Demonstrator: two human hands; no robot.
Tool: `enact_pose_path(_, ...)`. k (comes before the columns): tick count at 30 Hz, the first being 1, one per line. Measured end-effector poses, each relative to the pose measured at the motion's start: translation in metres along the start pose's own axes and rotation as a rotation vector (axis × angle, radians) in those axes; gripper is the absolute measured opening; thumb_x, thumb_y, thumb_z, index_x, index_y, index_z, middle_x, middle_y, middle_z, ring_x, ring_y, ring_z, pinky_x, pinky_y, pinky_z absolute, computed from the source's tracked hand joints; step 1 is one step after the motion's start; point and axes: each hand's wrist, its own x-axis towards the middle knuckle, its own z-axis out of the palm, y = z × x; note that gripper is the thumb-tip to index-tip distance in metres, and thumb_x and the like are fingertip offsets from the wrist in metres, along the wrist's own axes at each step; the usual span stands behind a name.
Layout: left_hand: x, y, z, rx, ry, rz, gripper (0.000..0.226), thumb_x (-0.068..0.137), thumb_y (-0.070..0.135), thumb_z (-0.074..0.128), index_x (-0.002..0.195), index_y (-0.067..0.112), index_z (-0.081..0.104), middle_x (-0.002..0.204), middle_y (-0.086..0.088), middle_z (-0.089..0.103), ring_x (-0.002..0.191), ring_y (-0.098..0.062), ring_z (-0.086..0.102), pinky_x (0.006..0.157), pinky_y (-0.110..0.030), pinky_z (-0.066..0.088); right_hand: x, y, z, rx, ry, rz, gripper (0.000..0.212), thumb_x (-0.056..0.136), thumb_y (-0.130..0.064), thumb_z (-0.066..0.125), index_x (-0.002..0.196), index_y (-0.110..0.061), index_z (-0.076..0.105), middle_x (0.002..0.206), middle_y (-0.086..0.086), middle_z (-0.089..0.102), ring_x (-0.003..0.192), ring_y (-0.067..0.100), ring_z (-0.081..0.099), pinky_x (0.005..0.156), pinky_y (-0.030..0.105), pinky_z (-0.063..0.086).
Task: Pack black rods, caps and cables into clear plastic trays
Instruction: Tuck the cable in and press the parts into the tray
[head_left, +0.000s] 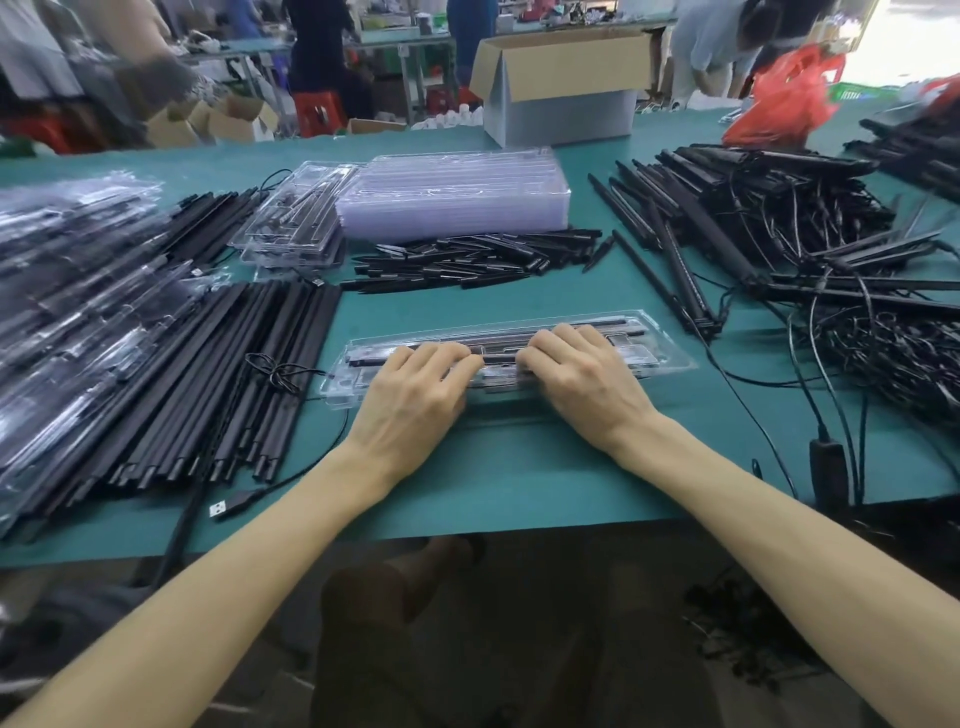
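Observation:
A clear plastic tray (660, 345) lies in front of me on the green table, with black rods (618, 322) seated in its slots. My left hand (415, 389) and my right hand (582, 374) rest side by side on the tray's middle, fingers bent down and pressing on the parts inside. What lies under the fingertips is hidden. Loose black rods (249, 364) lie to the left, short black caps (467, 260) in a heap behind the tray, and tangled black cables (883, 353) to the right.
A stack of clear trays (452, 197) stands behind the caps, with another open tray (291, 223) to its left. Packed trays (67, 291) pile at far left. A cardboard box (561, 83) and red bag (784, 98) sit at the back. A USB plug (228, 506) lies near the front edge.

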Motion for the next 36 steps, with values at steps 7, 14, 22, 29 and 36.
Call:
enact_pose_path(7, 0.006, 0.000, 0.004, -0.021, 0.039, -0.012, 0.019, 0.087, 0.003, 0.066, 0.105, 0.005, 0.072, 0.107, -0.009, 0.071, 0.092, -0.032, 0.068, 0.074, -0.044, 0.053, 0.001, -0.001, -0.005, 0.032, -0.064, 0.021, 0.026, 0.097, -0.007, 0.039, 0.095, -0.006, 0.065, 0.095, 0.010, 0.061, 0.084, 0.031, 0.058, 0.075, 0.043, 0.048)
enact_pose_path(14, 0.004, -0.003, 0.006, -0.057, 0.044, -0.010, 0.016, 0.093, 0.010, 0.065, 0.107, 0.007, 0.074, 0.109, -0.007, 0.073, 0.097, -0.028, 0.070, 0.081, -0.042, 0.056, 0.002, 0.000, -0.003, 0.108, -0.100, -0.070, 0.030, 0.092, -0.030, 0.068, 0.110, -0.005, 0.065, 0.106, 0.009, 0.062, 0.096, 0.029, 0.058, 0.084, 0.040, 0.049)
enact_pose_path(22, -0.004, -0.024, -0.004, -0.211, -0.135, -0.014, 0.041, 0.091, 0.020, 0.075, 0.130, 0.009, 0.066, 0.134, -0.004, 0.066, 0.119, -0.023, 0.064, 0.100, -0.041, 0.052, 0.002, 0.001, 0.000, 0.189, -0.145, 0.021, 0.024, 0.092, -0.024, 0.070, 0.104, -0.003, 0.068, 0.105, 0.010, 0.066, 0.095, 0.031, 0.061, 0.082, 0.044, 0.052)
enact_pose_path(29, -0.038, -0.080, -0.017, -0.136, -0.263, -0.265, 0.067, 0.086, 0.049, 0.072, 0.139, 0.010, 0.057, 0.142, -0.005, 0.058, 0.130, -0.025, 0.054, 0.113, -0.048, 0.037, 0.000, 0.004, -0.003, 0.187, -0.203, 0.166, 0.040, 0.091, -0.044, 0.070, 0.106, -0.007, 0.068, 0.104, 0.006, 0.065, 0.098, 0.028, 0.059, 0.086, 0.041, 0.050)
enact_pose_path(36, -0.044, -0.076, -0.002, -0.166, -0.237, -0.547, 0.090, 0.077, 0.072, 0.058, 0.137, 0.006, 0.050, 0.116, -0.008, 0.059, 0.110, -0.029, 0.054, 0.104, -0.045, 0.038, 0.007, -0.009, -0.002, 0.104, -0.242, 0.200, 0.051, 0.097, -0.054, 0.048, 0.113, -0.008, 0.063, 0.105, 0.009, 0.059, 0.099, 0.029, 0.055, 0.085, 0.043, 0.047)
